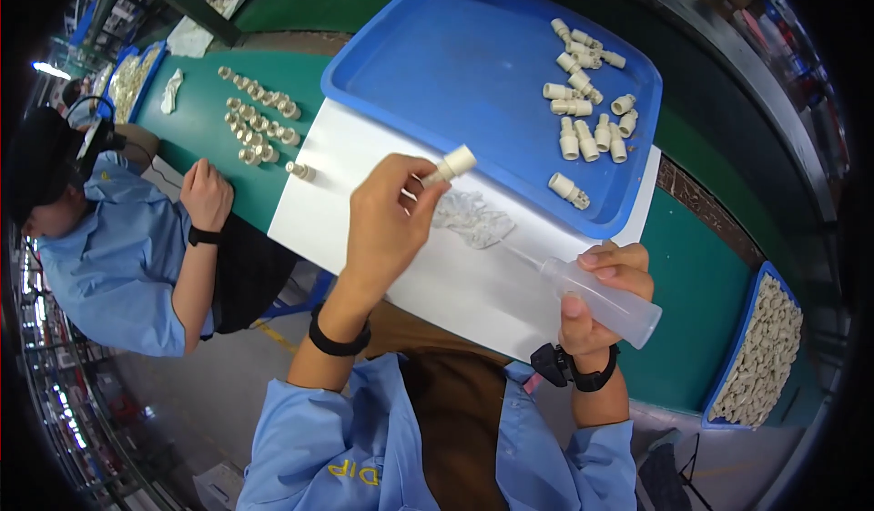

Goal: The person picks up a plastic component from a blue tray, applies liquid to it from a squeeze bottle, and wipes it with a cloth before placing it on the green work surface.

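My left hand (390, 215) pinches a cream plastic fitting (452, 161) between thumb and fingers, above the white board. Its wide round end points up and to the right. My right hand (612, 294) is wrapped round a translucent squeeze bottle (608, 303). The bottle lies tilted, its thin nozzle pointing left toward a crumpled white cloth (473, 219) on the board. Behind both hands lies a blue tray (437, 65), with several similar cream fittings (588, 142) grouped at its right side.
The white board (401, 260) rests on a green table (678, 320). Several fittings (259, 121) stand in rows at the left, and one fitting (300, 171) sits on the board's edge. A blue bin (728, 374) heaped with small cream parts is far right. A co-worker (118, 238) sits at left.
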`<action>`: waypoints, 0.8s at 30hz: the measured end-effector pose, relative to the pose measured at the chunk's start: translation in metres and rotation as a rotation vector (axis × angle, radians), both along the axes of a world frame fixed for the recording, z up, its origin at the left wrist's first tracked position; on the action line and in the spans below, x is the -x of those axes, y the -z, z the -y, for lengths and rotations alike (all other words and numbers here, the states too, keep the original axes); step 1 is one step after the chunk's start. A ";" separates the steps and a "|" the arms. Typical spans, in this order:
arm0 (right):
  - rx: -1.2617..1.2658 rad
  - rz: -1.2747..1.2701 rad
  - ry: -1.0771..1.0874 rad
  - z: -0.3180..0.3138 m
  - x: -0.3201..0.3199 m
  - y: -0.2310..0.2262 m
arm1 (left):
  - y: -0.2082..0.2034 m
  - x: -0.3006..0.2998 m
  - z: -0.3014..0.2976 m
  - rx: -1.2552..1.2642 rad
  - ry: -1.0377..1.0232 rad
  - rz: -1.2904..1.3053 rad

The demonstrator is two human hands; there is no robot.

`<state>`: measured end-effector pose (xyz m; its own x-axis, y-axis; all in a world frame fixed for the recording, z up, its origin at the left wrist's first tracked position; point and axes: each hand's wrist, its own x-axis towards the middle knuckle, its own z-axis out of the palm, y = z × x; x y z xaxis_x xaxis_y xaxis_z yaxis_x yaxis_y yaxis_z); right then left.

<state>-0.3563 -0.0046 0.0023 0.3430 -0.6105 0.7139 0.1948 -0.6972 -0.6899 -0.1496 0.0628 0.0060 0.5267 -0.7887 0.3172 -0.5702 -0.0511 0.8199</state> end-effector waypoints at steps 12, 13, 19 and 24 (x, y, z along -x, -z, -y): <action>0.034 0.064 -0.088 -0.007 -0.007 0.003 | 0.035 0.030 -0.034 0.207 -0.055 0.228; 0.033 0.064 -0.086 -0.005 -0.009 0.003 | 0.036 0.030 -0.035 0.206 -0.053 0.227; 0.044 -0.321 -0.055 0.000 -0.021 0.010 | 0.039 0.029 -0.037 0.210 -0.100 0.215; 0.087 -0.126 -0.065 0.001 -0.007 -0.001 | 0.040 0.029 -0.039 0.211 -0.063 0.279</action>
<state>-0.3496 -0.0053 0.0034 0.4703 -0.5216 0.7118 0.1571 -0.7442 -0.6492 -0.1785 0.1016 -0.0335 0.4426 -0.6589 0.6082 -0.7745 0.0609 0.6296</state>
